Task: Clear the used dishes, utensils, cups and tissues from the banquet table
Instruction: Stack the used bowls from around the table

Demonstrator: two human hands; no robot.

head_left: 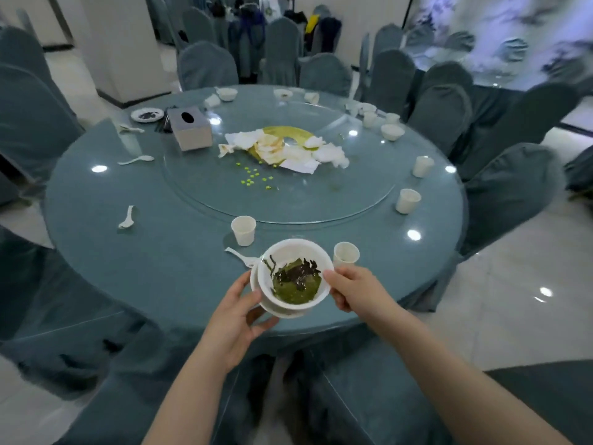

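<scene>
Two hands on one stack: we've got the bowl (pixel 295 277) with green soup dregs and dark seaweed sitting nested in a second bowl (pixel 279 311) beneath it, held over the near edge of the tabletop (pixel 154 261). Left hand (pixel 239 319) has its grip curled under and around the lower bowl's rim, thumb up the side; right hand (pixel 351 292) pinches the top bowl's rim from the opposite side. Our read: two-sided hold keeps the liquid level and stops the top bowl sliding in the nest.

Still on the tabletop:
- paper cup (pixel 244 230) just beyond the stack, another paper cup (pixel 346 253) just beside the right hand
- plastic spoon (pixel 240 256) touching or tucked at the stack's left rim, can't tell which
- two more spoons on the left side (pixel 126 218), (pixel 136 159)
- more cups and small bowls round the far and right rim

On the glass turntable (pixel 288 200): crumpled tissues (pixel 288 150) piled over a yellow-green plate (pixel 288 131), scattered peas (pixel 255 178), grey tissue box (pixel 191 131). Centre pile looks like a deliberate dump spot for waste.

Small plate with dark scraps (pixel 147 115) sits far left.

Labels: no readable writing anywhere. Cups and bowls plain white, tissue box unmarked from this angle.

Judgement: early in the clear, most items untouched.
</scene>
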